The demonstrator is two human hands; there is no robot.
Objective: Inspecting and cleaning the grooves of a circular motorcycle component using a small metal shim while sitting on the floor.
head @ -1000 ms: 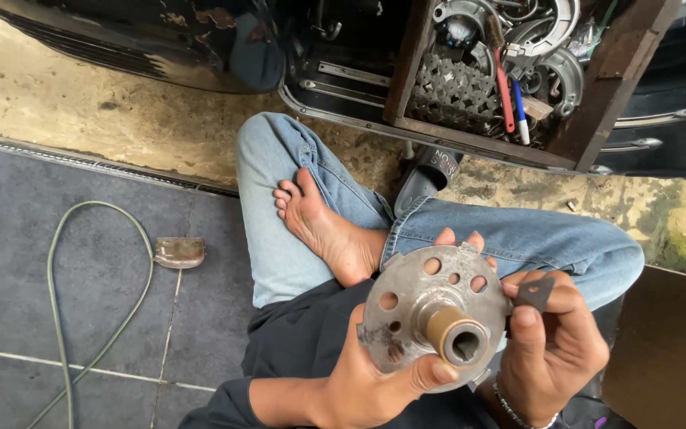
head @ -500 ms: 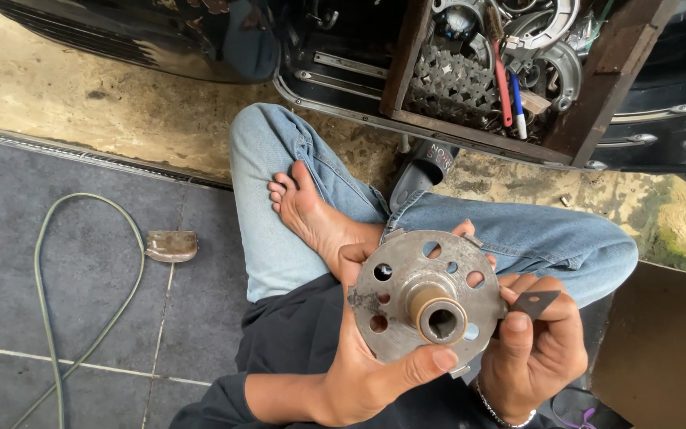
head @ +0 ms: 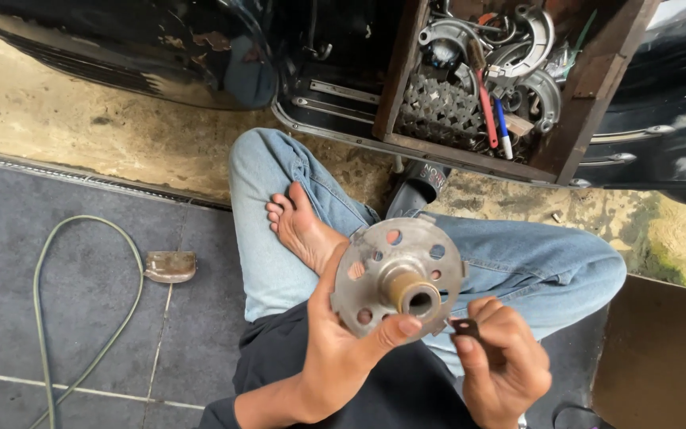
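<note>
**A:** What are the hands doing?

**B:** The person sits cross-legged on the ground in blue jeans, one bare foot resting on the opposite leg. The left hand is closed around a round metal hub disc, thumb pressed on its front near the bottom edge, fingers behind it. The disc is held in front of the lap, face tilted up to the camera. It has a ring of round holes and a brass-coloured hollow sleeve sticking out of its centre.

**A:** And the other hand?

**B:** The right hand is just beside the disc's lower right edge. Its thumb and fingertips pinch a small dark flat metal piece, which lies close to the rim; I cannot tell whether it touches.

**A:** Any containers nearby?

**B:** Yes. Beyond the knees is a wooden box with dark brown sides, open on top. It is crammed with metal parts: curved brake shoes, a toothed sprocket-like piece, and a red-handled tool beside a blue-and-white-handled one, both lying lengthwise.

**A:** What else is around?

**B:** A black vehicle body runs across the top. On the grey floor tiles to the left, a green hose loops near a small rusty metal plate.
</note>
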